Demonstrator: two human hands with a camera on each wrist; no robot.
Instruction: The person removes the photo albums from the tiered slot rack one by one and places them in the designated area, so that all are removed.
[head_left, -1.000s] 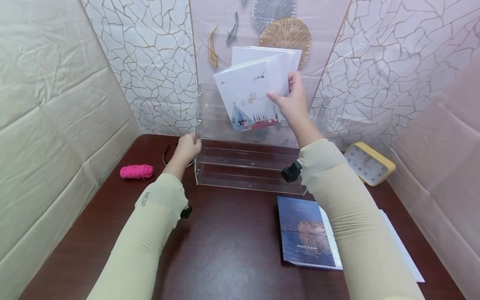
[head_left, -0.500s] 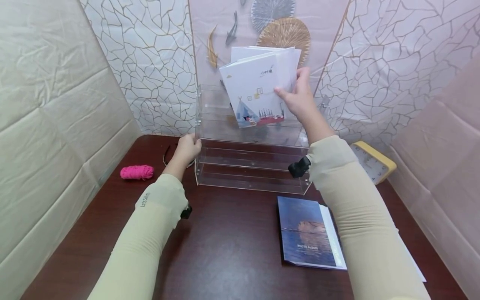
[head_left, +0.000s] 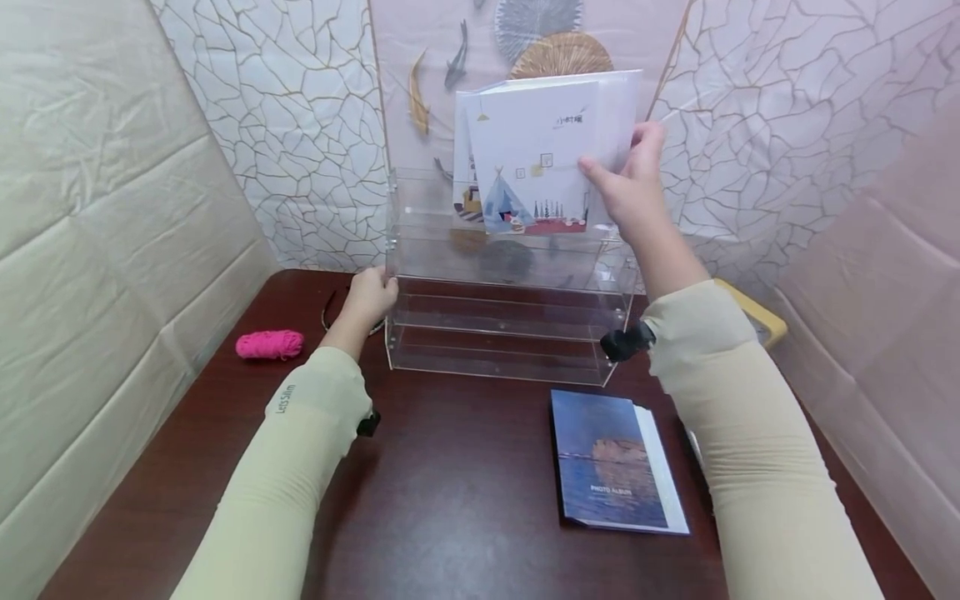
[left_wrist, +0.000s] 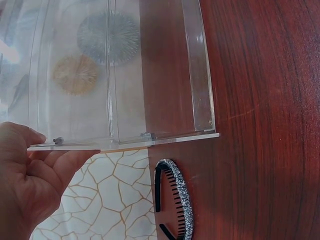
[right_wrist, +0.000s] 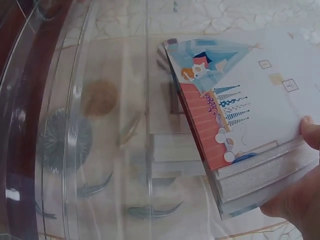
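My right hand (head_left: pixel 637 187) grips a white photo album (head_left: pixel 525 142) by its right edge, thumb on the front cover. A blue tent and red ground are printed on that cover. It is raised in front of the top of a clear acrylic rack (head_left: pixel 502 357). Behind it, a second white album (head_left: pixel 462 158) with a yellow digger picture shows only at its left side; the right wrist view shows it through the clear panel. My left hand (head_left: pixel 367 296) holds the rack's left side panel, thumb inside and fingers outside in the left wrist view.
A blue photo album (head_left: pixel 611 467) lies on the dark table (head_left: pixel 450 492) before the rack's right end. Pink yarn (head_left: pixel 270 344) and a glittery headband (left_wrist: pixel 182 202) lie to the left. My right sleeve partly covers a yellow clock (head_left: pixel 757 312).
My right hand has moved right and slightly up with the tent album, which is now straighter and covers more of the second album. My left hand has kept its hold on the rack.
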